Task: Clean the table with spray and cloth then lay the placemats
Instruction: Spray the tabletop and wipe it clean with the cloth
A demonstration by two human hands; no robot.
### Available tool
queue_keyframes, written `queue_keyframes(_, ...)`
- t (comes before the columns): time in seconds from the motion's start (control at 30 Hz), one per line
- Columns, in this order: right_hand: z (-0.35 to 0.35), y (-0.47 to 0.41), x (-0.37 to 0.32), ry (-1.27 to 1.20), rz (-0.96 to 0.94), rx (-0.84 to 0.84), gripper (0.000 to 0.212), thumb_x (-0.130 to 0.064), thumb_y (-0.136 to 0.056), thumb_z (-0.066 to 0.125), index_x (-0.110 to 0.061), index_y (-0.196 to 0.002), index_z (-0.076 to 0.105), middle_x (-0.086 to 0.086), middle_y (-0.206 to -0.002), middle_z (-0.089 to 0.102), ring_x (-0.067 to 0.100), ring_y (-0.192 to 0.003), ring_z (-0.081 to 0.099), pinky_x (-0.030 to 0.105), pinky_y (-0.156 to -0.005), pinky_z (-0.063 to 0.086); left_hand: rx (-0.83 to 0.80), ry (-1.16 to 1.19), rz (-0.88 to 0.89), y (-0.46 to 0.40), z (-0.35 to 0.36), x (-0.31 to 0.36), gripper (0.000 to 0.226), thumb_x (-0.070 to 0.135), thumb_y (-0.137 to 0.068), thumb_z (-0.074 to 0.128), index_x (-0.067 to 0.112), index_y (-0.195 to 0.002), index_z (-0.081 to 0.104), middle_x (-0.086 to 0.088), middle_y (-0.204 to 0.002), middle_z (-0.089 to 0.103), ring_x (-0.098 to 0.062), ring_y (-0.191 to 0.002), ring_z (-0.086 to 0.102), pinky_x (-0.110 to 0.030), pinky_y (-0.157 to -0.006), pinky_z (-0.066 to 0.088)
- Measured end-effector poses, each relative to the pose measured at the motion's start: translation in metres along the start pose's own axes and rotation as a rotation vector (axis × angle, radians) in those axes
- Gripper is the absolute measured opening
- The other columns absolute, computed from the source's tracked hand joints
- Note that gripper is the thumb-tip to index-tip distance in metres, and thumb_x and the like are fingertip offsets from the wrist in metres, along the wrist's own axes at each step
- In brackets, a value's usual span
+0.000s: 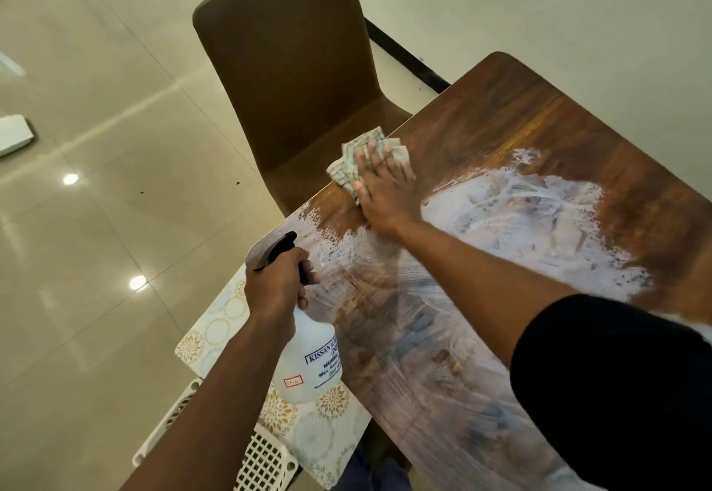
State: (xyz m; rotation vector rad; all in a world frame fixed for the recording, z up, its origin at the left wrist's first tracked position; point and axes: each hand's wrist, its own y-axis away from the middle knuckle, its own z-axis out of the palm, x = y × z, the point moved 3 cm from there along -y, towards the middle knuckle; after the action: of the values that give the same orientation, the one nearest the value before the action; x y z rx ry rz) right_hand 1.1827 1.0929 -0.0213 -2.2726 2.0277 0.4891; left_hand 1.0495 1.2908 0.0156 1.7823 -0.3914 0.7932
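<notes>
brown table (539, 124), checked grey cloth (346, 167)

Right arm reaches far forward, black sleeve at the shoulder, forearm stretched long, and the right hand (381, 186) lies palm-down with fingers (371, 151) spread and straight, thumb angled off to the left of them. Left arm comes up from below, wrist cocked, the left hand (275, 284) curled tight, fingertips (308, 265) wrapped round to the right side.
</notes>
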Motion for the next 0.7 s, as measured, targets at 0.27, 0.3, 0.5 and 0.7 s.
queue_keyframes(0.27,0.035,0.071,-0.054,0.089,-0.346,-0.067,0.065,-0.050,-0.107,0.022,-0.027,-0.166,0.006,-0.002,-0.173,-0.002,0.022,-0.160,-0.003,0.044,-0.129,0.005,0.046,0.051,-0.018,0.016,-0.014,-0.011,0.018,0.016,-0.093,0.072,0.009,-0.077,0.074,-0.009,-0.067,0.073,-0.016,-0.046,0.056,-0.028,-0.046,0.037)
queue_keyframes(0.3,0.031,0.071,-0.048,0.095,-0.356,-0.071,0.064,-0.049,-0.107,0.019,-0.026,-0.166,0.005,-0.002,-0.173,-0.002,0.022,-0.160,-0.002,0.044,-0.129,0.006,0.042,0.048,-0.021,0.019,-0.015,-0.012,0.019,0.016,-0.093,0.072,0.010,-0.076,0.074,-0.011,-0.068,0.073,-0.016,-0.045,0.054,-0.028,-0.046,0.038)
queue_keyframes(0.5,-0.001,0.051,0.025,0.023,0.000,0.010,0.061,-0.042,-0.111,0.022,-0.024,-0.165,0.001,0.001,-0.173,-0.006,0.024,-0.160,-0.004,0.045,-0.129,0.005,-0.002,0.138,0.002,0.028,-0.013,-0.023,0.028,0.008,-0.097,0.068,0.034,-0.085,0.070,-0.013,-0.071,0.067,-0.012,-0.040,0.052,-0.027,-0.042,0.036)
queue_keyframes(0.7,0.012,0.065,-0.010,-0.037,0.078,0.007,0.062,-0.039,-0.110,0.026,-0.026,-0.165,0.001,-0.001,-0.172,-0.010,0.026,-0.159,-0.010,0.043,-0.127,-0.006,-0.013,0.195,0.017,0.027,-0.027,-0.033,0.047,0.005,-0.096,0.064,0.037,-0.128,0.072,-0.003,-0.060,0.056,-0.014,-0.044,0.041,-0.026,-0.041,0.033)
